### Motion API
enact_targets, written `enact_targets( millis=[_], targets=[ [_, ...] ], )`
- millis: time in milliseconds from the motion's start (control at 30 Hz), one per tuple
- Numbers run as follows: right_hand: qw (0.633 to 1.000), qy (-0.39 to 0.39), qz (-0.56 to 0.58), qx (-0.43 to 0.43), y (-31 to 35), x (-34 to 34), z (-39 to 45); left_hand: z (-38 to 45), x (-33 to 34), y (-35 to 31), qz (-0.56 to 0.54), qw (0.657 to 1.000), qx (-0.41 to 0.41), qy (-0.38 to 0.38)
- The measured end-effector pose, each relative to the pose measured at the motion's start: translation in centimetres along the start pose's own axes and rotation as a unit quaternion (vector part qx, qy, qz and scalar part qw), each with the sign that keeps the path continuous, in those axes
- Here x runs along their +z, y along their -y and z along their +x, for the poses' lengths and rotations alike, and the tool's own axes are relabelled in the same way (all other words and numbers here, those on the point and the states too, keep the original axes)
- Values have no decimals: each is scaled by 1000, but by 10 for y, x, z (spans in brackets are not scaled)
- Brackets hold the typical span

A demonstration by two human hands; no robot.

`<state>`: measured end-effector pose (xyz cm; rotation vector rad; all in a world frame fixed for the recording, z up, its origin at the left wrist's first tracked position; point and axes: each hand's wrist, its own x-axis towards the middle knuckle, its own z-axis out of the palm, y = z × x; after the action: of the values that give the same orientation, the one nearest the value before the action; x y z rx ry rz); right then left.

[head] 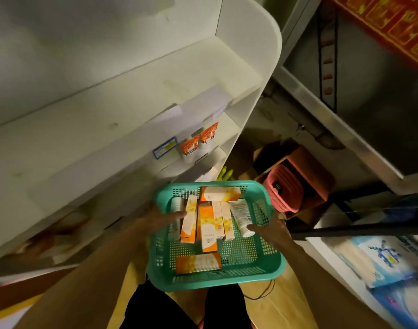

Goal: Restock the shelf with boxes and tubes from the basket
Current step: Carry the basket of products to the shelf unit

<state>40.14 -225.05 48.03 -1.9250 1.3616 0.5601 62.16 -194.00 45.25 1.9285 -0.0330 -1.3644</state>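
Observation:
A teal plastic basket (248,262) hangs in front of me at waist height, held by both rims. My left hand (164,216) grips its left rim, thumb inside. My right hand (270,230) grips the right rim. Inside lie several orange-and-white boxes (206,231), one more box (198,263) near the front wall, and a white tube (241,216) at the right. The white shelf unit (136,96) stands to the left, its upper board bare. Two orange-and-white tubes (200,141) stand on a lower shelf beside a blue price label (164,148).
A pink basket (282,189) sits in a brown cardboard box (307,162) on the floor to the right. A metal-framed counter (345,129) runs along the right. Blue-and-white packets (379,260) lie at the lower right. A black cable (265,290) trails on the wooden floor.

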Motion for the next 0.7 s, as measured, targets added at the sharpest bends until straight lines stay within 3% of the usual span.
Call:
enact_targets(
  millis=[133,267,367,567,700],
  targets=[
    [999,36,-5,-20,-5,10,73,47,24,22,17,998,-44,-52],
    [996,59,13,-62,-14,26,119,140,31,106,47,988,-110,-103],
    [994,71,39,-69,-69,71,207,145,51,108,0,987,-106,-124],
    [996,70,33,-47,-95,137,300,215,82,140,-18,983,-134,-125],
    [997,38,-1,-60,-92,146,335,257,107,139,51,987,-107,-111]
  ],
)
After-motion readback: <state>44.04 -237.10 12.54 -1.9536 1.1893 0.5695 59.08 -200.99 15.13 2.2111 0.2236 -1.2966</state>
